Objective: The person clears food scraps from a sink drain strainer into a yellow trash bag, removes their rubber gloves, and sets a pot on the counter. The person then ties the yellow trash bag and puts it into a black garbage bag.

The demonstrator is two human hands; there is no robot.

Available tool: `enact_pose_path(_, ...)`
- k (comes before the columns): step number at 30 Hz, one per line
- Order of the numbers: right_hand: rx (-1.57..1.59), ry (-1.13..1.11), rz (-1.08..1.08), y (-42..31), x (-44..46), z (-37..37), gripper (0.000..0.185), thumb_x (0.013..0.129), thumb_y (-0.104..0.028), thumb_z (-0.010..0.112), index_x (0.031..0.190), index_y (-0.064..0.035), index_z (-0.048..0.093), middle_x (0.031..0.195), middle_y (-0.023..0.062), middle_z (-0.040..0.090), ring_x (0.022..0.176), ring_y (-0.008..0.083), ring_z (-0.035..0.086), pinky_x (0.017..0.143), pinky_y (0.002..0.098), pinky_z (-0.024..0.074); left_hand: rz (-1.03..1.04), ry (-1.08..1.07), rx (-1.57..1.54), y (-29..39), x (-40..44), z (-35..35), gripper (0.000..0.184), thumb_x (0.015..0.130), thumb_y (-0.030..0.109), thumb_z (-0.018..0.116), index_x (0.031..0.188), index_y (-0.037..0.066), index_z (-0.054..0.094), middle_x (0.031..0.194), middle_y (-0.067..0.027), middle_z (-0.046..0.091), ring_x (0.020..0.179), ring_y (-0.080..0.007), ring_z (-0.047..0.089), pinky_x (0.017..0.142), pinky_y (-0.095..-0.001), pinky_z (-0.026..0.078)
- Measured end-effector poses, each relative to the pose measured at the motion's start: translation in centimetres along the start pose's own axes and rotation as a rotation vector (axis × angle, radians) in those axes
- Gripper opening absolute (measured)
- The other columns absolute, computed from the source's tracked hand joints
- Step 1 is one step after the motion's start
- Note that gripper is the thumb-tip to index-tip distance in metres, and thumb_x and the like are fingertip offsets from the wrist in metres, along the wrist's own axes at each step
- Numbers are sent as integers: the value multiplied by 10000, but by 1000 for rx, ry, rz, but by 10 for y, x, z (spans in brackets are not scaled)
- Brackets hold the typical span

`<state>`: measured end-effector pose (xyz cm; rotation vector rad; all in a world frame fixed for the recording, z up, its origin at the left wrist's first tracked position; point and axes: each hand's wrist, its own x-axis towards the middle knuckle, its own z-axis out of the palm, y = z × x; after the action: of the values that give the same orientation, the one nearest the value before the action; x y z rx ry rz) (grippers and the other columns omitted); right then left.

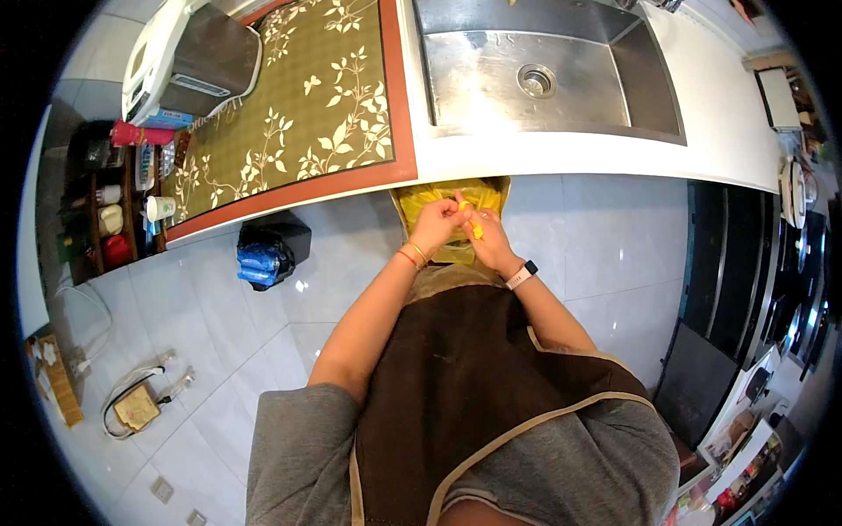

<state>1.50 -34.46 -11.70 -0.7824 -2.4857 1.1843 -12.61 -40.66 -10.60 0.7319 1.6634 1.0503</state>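
Both hands meet over a bin lined with a yellow plastic bag, just below the counter's front edge. My right hand is closed around a small bright yellow thing, part of which shows between the fingers. It is too small and covered to name its kind. My left hand is closed in a pinch at the upper end of the same yellow thing, close to the right fingers. A watch is on my right wrist, and thin bands circle my left wrist.
A steel sink is set in the white counter. Left of it lies a green leaf-patterned mat with a dispenser on it. A black-and-blue bag and a cabled box stand on the tiled floor.
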Motion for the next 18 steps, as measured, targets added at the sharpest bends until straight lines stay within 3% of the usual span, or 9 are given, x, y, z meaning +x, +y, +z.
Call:
enact_pose_path(2, 261, -115, 118, 14, -3, 1, 429, 961, -326, 342, 1319, -93, 386, 836, 130, 635, 803, 232, 587, 840, 385, 402, -322, -6, -444, -13, 5, 3, 96, 820, 126, 609, 752, 59, 594, 646, 25, 529, 531, -62, 425, 500, -204, 344)
enact_pose_path(6, 1051, -32, 686, 7, 1, -7, 374, 964, -340, 362, 1074, -33, 546, 900, 101, 642, 777, 127, 572, 753, 277, 403, -342, 212, -547, -13, -10, 14, 117, 815, 132, 613, 736, 53, 579, 641, 13, 532, 534, -71, 443, 480, -215, 350)
enact_pose_path(10, 1375, -3, 760, 25, 8, 10, 350, 969, -342, 347, 973, -70, 567, 889, 108, 640, 732, 130, 573, 688, 275, 398, -588, 113, -554, -24, -27, 13, 94, 814, 117, 608, 759, 47, 578, 644, -2, 529, 532, -89, 459, 474, -243, 377)
enact_pose_path(12, 1070, -124, 857, 19, 13, 6, 307, 964, -277, 367, 1028, -40, 551, 943, 126, 636, 851, 197, 593, 799, 380, 411, -735, 6, -605, -36, -25, 12, 87, 813, 109, 605, 775, 35, 583, 650, -8, 533, 531, -99, 462, 488, -252, 395)
enact_pose_path(13, 1069, -127, 858, 12, 15, 5, 307, 964, -277, 367, 1028, -40, 551, 943, 126, 636, 851, 197, 593, 799, 380, 411, -365, 197, -154, -53, -20, 14, 84, 815, 95, 596, 777, 22, 579, 654, -8, 534, 533, -106, 461, 512, -258, 410)
enact_pose_path(14, 503, 22, 476, 5, 13, 4, 280, 936, -217, 393, 1069, -16, 535, 957, 138, 624, 896, 246, 576, 865, 404, 397, 15, 368, 295, -69, -17, 16, 82, 816, 81, 587, 779, 8, 574, 657, -9, 535, 535, -113, 460, 536, -264, 426)
enact_pose_path(15, -59, 157, 86, 1, 9, 4, 279, 909, -158, 419, 1110, 8, 518, 972, 150, 612, 942, 295, 560, 930, 427, 382, 10, 364, 293, -59, -19, 15, 82, 816, 81, 587, 779, 8, 574, 657, -9, 535, 535, -113, 460, 536, -264, 426)
enact_pose_path(17, -49, 99, -41, 2, 6, 2, 364, 839, -88, 449, 1186, 19, 468, 1117, 187, 557, 1027, 357, 510, 1016, 474, 283, 204, 362, 178, -24, -17, 7, 61, 814, 39, 559, 792, -18, 567, 668, -2, 547, 545, -112, 461, 567, -258, 438)
enact_pose_path(18, -27, 73, -128, -3, 3, 3, 395, 818, -72, 460, 1203, 16, 454, 1166, 190, 529, 1046, 350, 500, 1025, 475, 272, 50, 165, 9, -22, -12, 4, 71, 835, 39, 527, 803, 2, 578, 670, 9, 542, 550, -94, 467, 520, -234, 414)
